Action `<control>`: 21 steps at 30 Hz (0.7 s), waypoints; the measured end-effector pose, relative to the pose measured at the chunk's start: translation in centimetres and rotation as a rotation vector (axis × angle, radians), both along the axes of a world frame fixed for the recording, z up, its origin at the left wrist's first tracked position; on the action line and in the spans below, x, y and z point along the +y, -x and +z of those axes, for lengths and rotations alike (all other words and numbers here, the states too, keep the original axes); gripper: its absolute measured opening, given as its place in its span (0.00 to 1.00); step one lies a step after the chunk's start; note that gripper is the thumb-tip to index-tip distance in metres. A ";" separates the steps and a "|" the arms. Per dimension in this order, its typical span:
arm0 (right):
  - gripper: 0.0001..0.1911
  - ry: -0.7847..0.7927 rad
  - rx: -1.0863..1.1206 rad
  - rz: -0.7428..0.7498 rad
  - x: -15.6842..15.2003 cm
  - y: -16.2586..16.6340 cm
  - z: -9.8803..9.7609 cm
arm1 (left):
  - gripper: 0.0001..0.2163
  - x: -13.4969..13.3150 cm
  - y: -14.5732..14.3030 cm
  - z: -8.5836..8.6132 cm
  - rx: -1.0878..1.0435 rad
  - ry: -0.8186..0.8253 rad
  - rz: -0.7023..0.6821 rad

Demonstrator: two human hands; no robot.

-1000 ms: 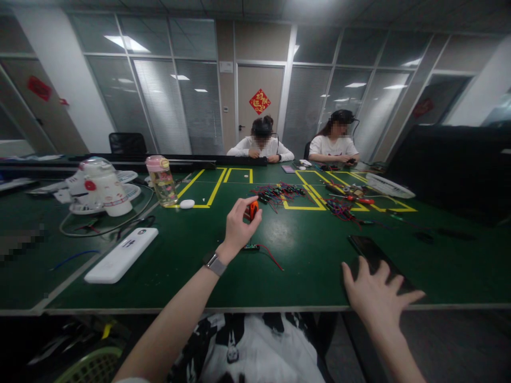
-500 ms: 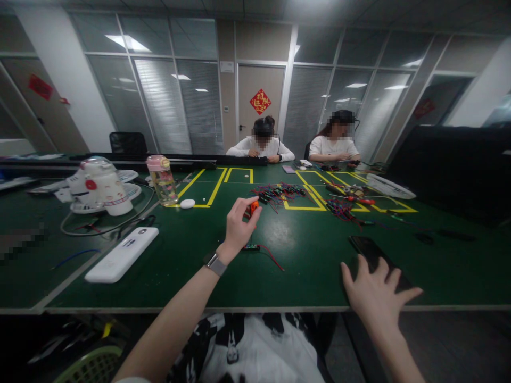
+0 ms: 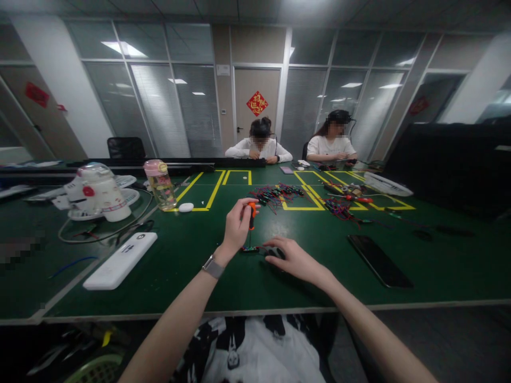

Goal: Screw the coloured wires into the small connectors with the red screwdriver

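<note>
My left hand (image 3: 238, 223) is closed around the orange and black handle of a screwdriver (image 3: 252, 217). Its thin shaft points down at a small green circuit board (image 3: 250, 249) lying on the green table; whether the tip touches the board I cannot tell. Just right of the board is my right hand (image 3: 293, 258), low over the table, thumb and fingers apart with nothing visible between them. It covers the area where the board's wires lie. Further back is a pile of small boards with red and dark wires (image 3: 278, 195).
A black phone (image 3: 379, 260) lies to the right, and a white power bank (image 3: 121, 260) to the left. Behind them stand a pink-lidded bottle (image 3: 160, 185), a white jug (image 3: 115, 197) and a white case (image 3: 186, 207). Tools (image 3: 351, 196) lie back right. Two people sit across the table.
My right hand has moved left from above the phone to beside the small board. The screwdriver in my left hand now stands upright, its shaft pointing down at the board.
</note>
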State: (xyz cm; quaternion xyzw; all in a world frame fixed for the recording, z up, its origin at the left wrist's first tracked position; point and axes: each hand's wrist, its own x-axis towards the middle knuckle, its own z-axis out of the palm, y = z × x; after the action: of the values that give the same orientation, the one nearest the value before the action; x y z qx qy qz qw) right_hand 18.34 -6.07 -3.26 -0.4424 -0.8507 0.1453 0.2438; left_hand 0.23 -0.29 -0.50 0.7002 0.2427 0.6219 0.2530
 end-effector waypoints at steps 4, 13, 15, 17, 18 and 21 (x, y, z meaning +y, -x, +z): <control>0.22 0.048 -0.131 0.051 4.1 2.9 0.3 | 0.11 0.1 0.2 0.2 -0.023 0.053 -0.047; 0.00 -0.025 0.152 0.151 5.9 3.2 -3.1 | 0.10 0.1 -0.1 0.0 -0.026 0.063 -0.031; 0.02 -0.026 0.192 0.154 5.8 3.1 -3.7 | 0.10 0.2 -0.1 0.1 -0.018 0.062 -0.021; 0.04 0.005 0.226 0.148 5.9 3.2 -4.0 | 0.10 0.2 -0.2 0.0 -0.011 0.059 -0.009; 0.04 0.022 0.242 0.150 5.9 3.3 -4.1 | 0.10 0.2 -0.2 0.0 -0.007 0.058 -0.003; 0.04 0.046 0.271 0.150 6.1 3.6 -4.3 | 0.10 0.3 -0.2 -0.1 0.005 0.048 0.007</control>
State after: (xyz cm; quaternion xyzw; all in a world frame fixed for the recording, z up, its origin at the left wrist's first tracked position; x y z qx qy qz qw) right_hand 14.72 0.01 -7.52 -0.3593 -0.8372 0.2408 0.3347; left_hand 0.42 -0.03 -0.62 0.6948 0.2606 0.6150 0.2668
